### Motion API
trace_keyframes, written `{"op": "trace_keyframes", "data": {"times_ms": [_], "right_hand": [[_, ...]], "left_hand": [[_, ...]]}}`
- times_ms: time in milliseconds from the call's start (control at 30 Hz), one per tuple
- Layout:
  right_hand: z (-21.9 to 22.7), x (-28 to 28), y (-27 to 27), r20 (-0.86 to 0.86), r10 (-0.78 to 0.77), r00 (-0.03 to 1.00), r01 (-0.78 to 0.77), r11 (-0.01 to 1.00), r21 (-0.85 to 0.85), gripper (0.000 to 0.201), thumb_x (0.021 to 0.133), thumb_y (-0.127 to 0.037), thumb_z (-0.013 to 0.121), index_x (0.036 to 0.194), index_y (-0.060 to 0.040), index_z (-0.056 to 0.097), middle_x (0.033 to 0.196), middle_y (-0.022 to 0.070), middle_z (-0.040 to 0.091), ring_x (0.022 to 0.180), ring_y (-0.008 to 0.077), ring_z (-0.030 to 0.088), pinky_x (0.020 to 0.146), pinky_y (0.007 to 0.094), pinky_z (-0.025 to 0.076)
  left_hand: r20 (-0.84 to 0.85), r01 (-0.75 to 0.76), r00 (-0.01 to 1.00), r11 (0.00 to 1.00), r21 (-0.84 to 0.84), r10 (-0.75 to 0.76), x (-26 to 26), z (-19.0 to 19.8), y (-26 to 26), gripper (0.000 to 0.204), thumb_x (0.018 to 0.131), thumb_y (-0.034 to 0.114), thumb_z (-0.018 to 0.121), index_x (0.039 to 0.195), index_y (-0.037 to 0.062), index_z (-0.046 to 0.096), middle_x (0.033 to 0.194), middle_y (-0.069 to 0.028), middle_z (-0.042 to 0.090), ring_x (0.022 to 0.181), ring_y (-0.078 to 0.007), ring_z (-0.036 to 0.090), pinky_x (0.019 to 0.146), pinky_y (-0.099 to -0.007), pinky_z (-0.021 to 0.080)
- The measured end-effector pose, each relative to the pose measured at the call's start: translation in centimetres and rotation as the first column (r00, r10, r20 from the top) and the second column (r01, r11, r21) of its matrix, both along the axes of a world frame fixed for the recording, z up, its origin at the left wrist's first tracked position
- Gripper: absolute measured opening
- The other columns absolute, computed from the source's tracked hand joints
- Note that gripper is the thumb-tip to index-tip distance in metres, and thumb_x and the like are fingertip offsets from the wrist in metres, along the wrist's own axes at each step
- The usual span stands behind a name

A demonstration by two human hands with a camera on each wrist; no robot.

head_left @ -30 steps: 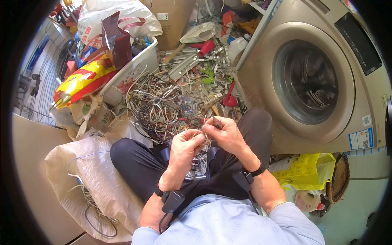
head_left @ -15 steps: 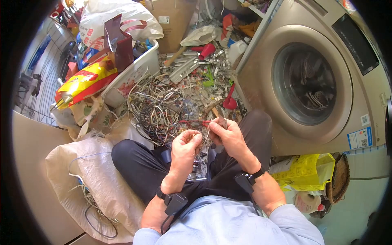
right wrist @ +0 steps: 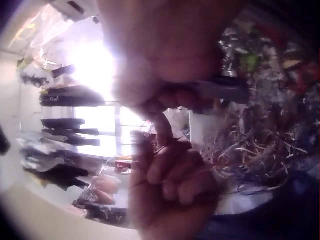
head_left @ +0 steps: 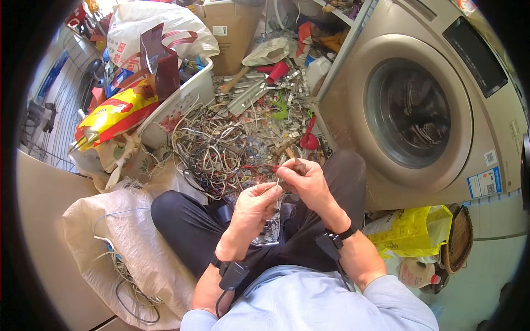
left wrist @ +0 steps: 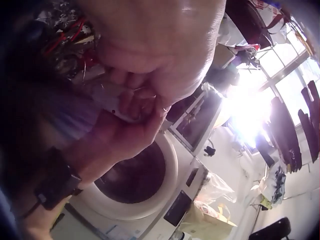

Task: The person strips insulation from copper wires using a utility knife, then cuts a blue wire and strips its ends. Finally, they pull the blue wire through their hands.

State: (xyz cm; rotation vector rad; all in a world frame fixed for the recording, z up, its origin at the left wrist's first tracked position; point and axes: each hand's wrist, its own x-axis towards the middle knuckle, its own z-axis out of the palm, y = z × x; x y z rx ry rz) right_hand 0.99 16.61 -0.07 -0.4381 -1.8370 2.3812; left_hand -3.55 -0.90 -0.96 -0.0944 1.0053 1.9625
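Note:
Over the lap, the left hand [head_left: 248,212] pinches a thin pale wire [head_left: 277,182] between thumb and curled fingers. Beside it, the right hand [head_left: 313,188] grips a dark, flat, blade-like tool [head_left: 299,166], its end jutting above the knuckles. In the right wrist view the same dark tool [right wrist: 227,90] sticks out from the curled fingers; the hand covers much of it. Both sets of fingertips meet closely around the wire. A large tangle of wires [head_left: 207,143] lies on the floor just ahead of the hands.
Metal strips [head_left: 251,96] and a red scoop-like piece [head_left: 310,138] lie among scraps ahead. A white bin [head_left: 190,94] stands front left, and a washing machine [head_left: 353,121] on the right. Beside the left knee sits a woven sack [head_left: 132,237]; a yellow bag [head_left: 408,226] lies right.
The hands were close together, parted slightly half a second ago, and now meet again, the left having moved right and the right hand slightly down. Both keep their grips.

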Motion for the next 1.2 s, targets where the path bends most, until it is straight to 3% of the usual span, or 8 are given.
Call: {"op": "trace_keyframes", "data": {"times_ms": [200,367,600,833,1000,1067,1133,1200], "right_hand": [[-1.1,-0.1,-0.3,-0.097,0.022,0.995,-0.006,0.988,0.155,0.008,0.097,-0.012,0.072,0.094,-0.0042,0.07,0.072,-0.0055,0.06,0.059,0.0017,0.049,0.051,0.0207,0.036],[-0.8,-0.1,0.2,-0.043,-0.098,0.994,0.087,0.977,-0.196,0.008,0.096,-0.011,0.07,0.091,-0.0048,0.067,0.067,-0.0042,0.055,0.053,0.0048,0.044,0.048,0.0239,0.035],[-1.9,-0.5,1.2,-0.056,-0.244,0.968,0.197,0.881,-0.429,0.012,0.1,-0.015,0.062,0.09,-0.0086,0.062,0.071,0.0012,0.06,0.056,0.0103,0.051,0.05,0.0281,0.039],[-2.2,-1.4,0.8,0.066,-0.37,0.927,0.369,0.861,-0.349,0.02,0.106,-0.021,0.054,0.094,-0.0075,0.06,0.084,0.0073,0.069,0.07,0.0164,0.065,0.058,0.0303,0.048],[-2.2,-2.7,-0.4,0.099,-0.419,0.903,0.42,0.805,-0.42,0.018,0.108,-0.021,0.052,0.099,-0.0065,0.059,0.089,0.0106,0.071,0.075,0.0218,0.069,0.061,0.0333,0.051],[-1.5,-3.1,-0.6,0.152,-0.417,0.896,0.439,0.784,-0.438,0.017,0.108,-0.021,0.052,0.096,-0.009,0.056,0.08,0.0056,0.065,0.067,0.0183,0.063,0.057,0.032,0.047],[-1.7,-3.2,0.0,0.038,-0.223,0.974,0.203,0.785,-0.586,0.02,0.107,-0.019,0.053,0.089,-0.0118,0.051,0.072,-0.0005,0.052,0.058,0.0122,0.051,0.051,0.0292,0.04],[-2.0,-3.2,1.1,0.073,-0.25,0.966,0.249,0.801,-0.544,0.023,0.105,-0.018,0.058,0.085,-0.0138,0.048,0.069,-0.0039,0.042,0.052,0.0082,0.038,0.047,0.0275,0.03]], "left_hand": [[-0.012,0.15,0.989,0.985,0.085,-0.149,0.0,-0.8,-0.4,0.019,0.098,0.013,0.072,0.112,0.0007,0.068,0.068,0.0066,0.052,0.053,-0.0027,0.04,0.048,-0.0195,0.033],[-0.071,-0.15,0.987,0.979,-0.137,0.141,-0.1,-2.2,-0.4,0.012,0.101,0.015,0.067,0.105,0.0032,0.067,0.071,0.0013,0.06,0.053,-0.0063,0.048,0.048,-0.0222,0.038],[0.033,-0.519,0.853,0.853,-0.059,0.521,-1.4,-2.5,-0.2,0.013,0.107,0.017,0.057,0.103,0.0072,0.064,0.08,-0.0054,0.067,0.064,-0.0157,0.063,0.053,-0.027,0.047],[0.168,-0.339,0.937,0.916,0.214,0.307,-1.4,-2.3,-0.4,0.015,0.108,0.019,0.055,0.102,0.0068,0.062,0.068,0.0004,0.05,0.056,-0.0108,0.042,0.049,-0.0241,0.032],[0.172,-0.291,0.949,0.944,0.157,0.264,-0.5,-2.4,0.0,0.013,0.108,0.016,0.053,0.102,0.0071,0.06,0.064,0.0029,0.043,0.053,-0.0085,0.035,0.047,-0.0242,0.026],[0.166,-0.248,0.961,0.953,0.177,0.219,0.0,-2.6,0.0,0.013,0.108,0.016,0.053,0.103,0.0071,0.061,0.063,0.0042,0.041,0.051,-0.0074,0.033,0.047,-0.0237,0.025],[0.138,-0.225,0.97,0.958,0.179,0.202,0.3,-2.3,-0.1,0.013,0.108,0.016,0.054,0.101,0.007,0.061,0.062,0.0054,0.039,0.051,-0.0066,0.032,0.047,-0.023,0.024],[0.113,-0.299,0.951,0.951,0.083,0.289,0.2,-1.6,-0.4,0.012,0.106,0.014,0.056,0.099,0.0067,0.062,0.061,0.0059,0.036,0.051,-0.0065,0.031,0.046,-0.0234,0.023]]}}
